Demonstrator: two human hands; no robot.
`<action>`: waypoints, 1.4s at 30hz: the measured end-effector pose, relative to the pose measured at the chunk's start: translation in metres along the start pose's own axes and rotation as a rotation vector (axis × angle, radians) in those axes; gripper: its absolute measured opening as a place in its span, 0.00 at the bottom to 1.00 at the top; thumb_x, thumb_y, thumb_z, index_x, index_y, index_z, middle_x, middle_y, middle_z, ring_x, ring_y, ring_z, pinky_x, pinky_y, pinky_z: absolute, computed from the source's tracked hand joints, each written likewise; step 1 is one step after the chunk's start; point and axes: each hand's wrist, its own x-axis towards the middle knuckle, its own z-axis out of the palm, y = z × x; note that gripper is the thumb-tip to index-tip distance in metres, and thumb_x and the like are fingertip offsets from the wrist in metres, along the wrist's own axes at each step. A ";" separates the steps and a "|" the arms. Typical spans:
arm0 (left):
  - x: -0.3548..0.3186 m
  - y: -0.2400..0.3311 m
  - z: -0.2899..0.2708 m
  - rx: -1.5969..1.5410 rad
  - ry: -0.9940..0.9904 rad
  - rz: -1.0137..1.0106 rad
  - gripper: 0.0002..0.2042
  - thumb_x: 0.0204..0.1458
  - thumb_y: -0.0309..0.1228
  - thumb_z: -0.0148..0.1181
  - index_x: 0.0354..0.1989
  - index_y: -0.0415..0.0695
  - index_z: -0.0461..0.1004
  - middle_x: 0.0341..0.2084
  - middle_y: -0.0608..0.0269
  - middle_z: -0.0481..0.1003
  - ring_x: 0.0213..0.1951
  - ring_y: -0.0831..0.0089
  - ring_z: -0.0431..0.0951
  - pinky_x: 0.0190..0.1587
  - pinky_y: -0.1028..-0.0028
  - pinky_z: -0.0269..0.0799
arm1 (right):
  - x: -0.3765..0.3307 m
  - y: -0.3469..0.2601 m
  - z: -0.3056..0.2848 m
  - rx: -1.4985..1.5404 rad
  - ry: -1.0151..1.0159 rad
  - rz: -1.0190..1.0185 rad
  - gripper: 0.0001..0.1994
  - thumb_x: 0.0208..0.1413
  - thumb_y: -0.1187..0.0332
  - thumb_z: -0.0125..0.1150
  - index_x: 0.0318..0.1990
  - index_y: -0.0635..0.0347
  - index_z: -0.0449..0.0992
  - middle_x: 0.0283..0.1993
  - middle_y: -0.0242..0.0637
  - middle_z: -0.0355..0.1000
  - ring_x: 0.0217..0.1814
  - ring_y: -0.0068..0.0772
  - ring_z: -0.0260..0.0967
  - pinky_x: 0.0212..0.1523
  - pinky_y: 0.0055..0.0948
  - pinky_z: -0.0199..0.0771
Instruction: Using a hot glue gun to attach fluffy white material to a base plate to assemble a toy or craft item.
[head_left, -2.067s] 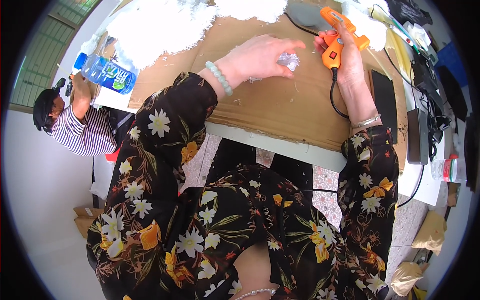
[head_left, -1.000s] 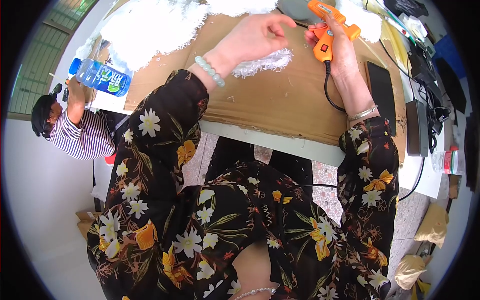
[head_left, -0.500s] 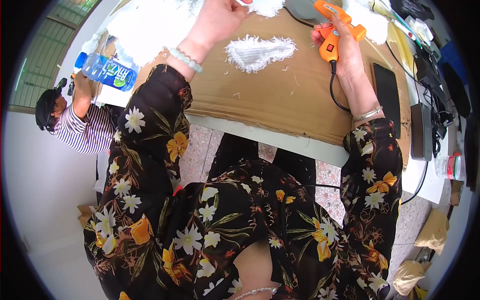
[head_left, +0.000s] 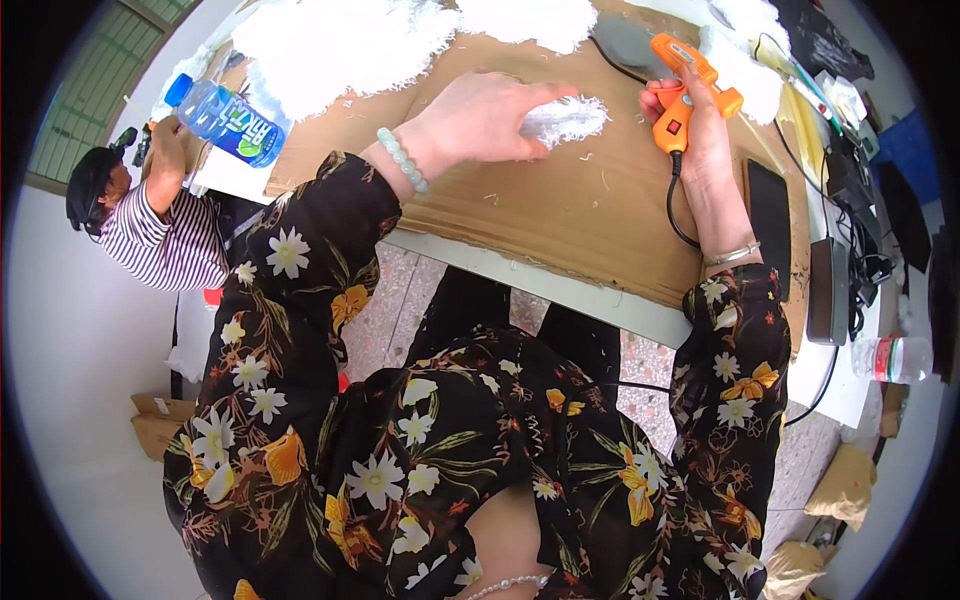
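Note:
My left hand (head_left: 485, 120) lies over the left part of a small white fringed fabric piece (head_left: 570, 122) on the cardboard. Its thumb and index finger are spread apart on either side of the piece. How firmly they touch it, I cannot tell. My right hand (head_left: 702, 130) is wrapped round an orange hot glue gun (head_left: 678, 110), held above the right side of the cardboard. A black cord (head_left: 673, 205) runs down from the gun's handle.
Shaggy white material (head_left: 345, 50) is heaped at the far left, with another white piece (head_left: 530, 22) beside it. A blue-capped bottle (head_left: 228, 120) lies tilted at the left. A dark flat slab (head_left: 768, 230) borders the cardboard (head_left: 560, 225) on the right. Another person (head_left: 165, 220) works at left.
My left hand has come back from the far side and now covers part of the fringed piece, fingers spread. The glue gun stays in my right hand. The whole view has shifted slightly.

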 end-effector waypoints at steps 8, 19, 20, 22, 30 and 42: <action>0.016 -0.013 0.003 -0.051 0.052 0.079 0.27 0.41 0.31 0.52 0.56 0.55 0.64 0.20 0.55 0.72 0.25 0.61 0.73 0.32 0.65 0.69 | 0.001 0.001 -0.001 0.007 -0.012 0.016 0.14 0.56 0.59 0.53 0.31 0.64 0.69 0.30 0.43 0.71 0.29 0.34 0.72 0.35 0.31 0.76; 0.026 -0.092 -0.018 -1.243 0.485 -0.433 0.14 0.58 0.26 0.42 0.51 0.42 0.69 0.39 0.61 0.74 0.36 0.78 0.75 0.35 0.80 0.74 | 0.000 -0.001 -0.001 0.002 0.005 0.037 0.15 0.56 0.58 0.53 0.30 0.63 0.68 0.30 0.43 0.71 0.29 0.33 0.72 0.34 0.30 0.76; 0.026 -0.095 -0.021 -1.237 0.498 -0.433 0.14 0.58 0.26 0.42 0.51 0.42 0.69 0.39 0.61 0.74 0.36 0.78 0.75 0.35 0.80 0.74 | 0.001 -0.002 -0.001 0.003 -0.007 0.035 0.15 0.56 0.58 0.53 0.30 0.63 0.68 0.30 0.43 0.71 0.29 0.33 0.72 0.34 0.30 0.76; 0.017 -0.102 -0.024 -1.302 0.547 -0.406 0.14 0.58 0.27 0.44 0.51 0.41 0.68 0.38 0.63 0.75 0.33 0.77 0.75 0.32 0.79 0.72 | -0.001 -0.002 0.003 -0.022 0.013 0.017 0.13 0.57 0.60 0.53 0.35 0.63 0.67 0.27 0.42 0.70 0.24 0.33 0.71 0.29 0.30 0.76; -0.010 -0.078 -0.041 -1.423 0.650 -0.491 0.15 0.55 0.27 0.48 0.52 0.43 0.67 0.32 0.63 0.74 0.17 0.83 0.68 0.12 0.85 0.60 | -0.006 0.000 -0.001 -0.040 -0.017 0.049 0.16 0.58 0.56 0.49 0.31 0.62 0.68 0.30 0.40 0.70 0.29 0.31 0.71 0.35 0.29 0.74; -0.045 -0.143 -0.176 -0.303 1.236 -0.257 0.14 0.45 0.18 0.47 0.40 0.43 0.74 0.33 0.53 0.75 0.33 0.64 0.75 0.36 0.71 0.69 | -0.013 -0.002 0.010 -0.027 -0.041 0.037 0.16 0.57 0.56 0.51 0.32 0.61 0.67 0.30 0.39 0.70 0.29 0.31 0.70 0.36 0.30 0.74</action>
